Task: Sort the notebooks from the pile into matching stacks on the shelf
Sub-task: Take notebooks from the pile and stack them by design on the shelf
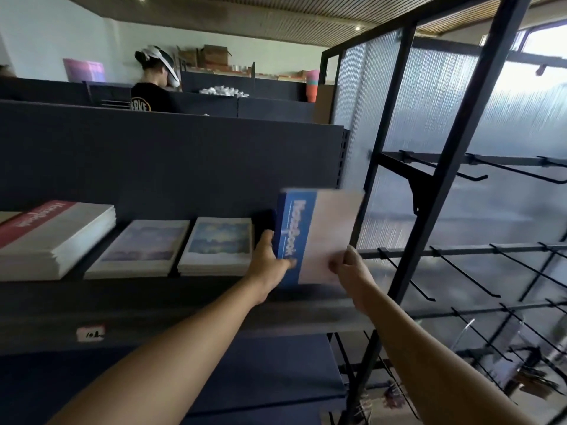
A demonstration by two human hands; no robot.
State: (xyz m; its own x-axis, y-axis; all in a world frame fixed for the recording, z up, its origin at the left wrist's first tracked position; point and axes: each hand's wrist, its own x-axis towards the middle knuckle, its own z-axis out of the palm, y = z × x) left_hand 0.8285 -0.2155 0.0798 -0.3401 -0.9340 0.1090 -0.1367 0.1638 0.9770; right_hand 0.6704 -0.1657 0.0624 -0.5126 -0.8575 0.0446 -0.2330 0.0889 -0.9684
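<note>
Hands pinch flat, glossy blue-and-white notebook above dark shelf

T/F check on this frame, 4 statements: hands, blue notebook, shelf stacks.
1. Both hands hold the blue notebook. True: left hand on its blue edge, right hand on the pale cover.
2. The blue notebook lies flat on a stack. False: it is held upright above the shelf.
3. A red notebook stack sits at the shelf's left. True.
4. The wire hooks at right carry notebooks. False: they are bare.
</note>
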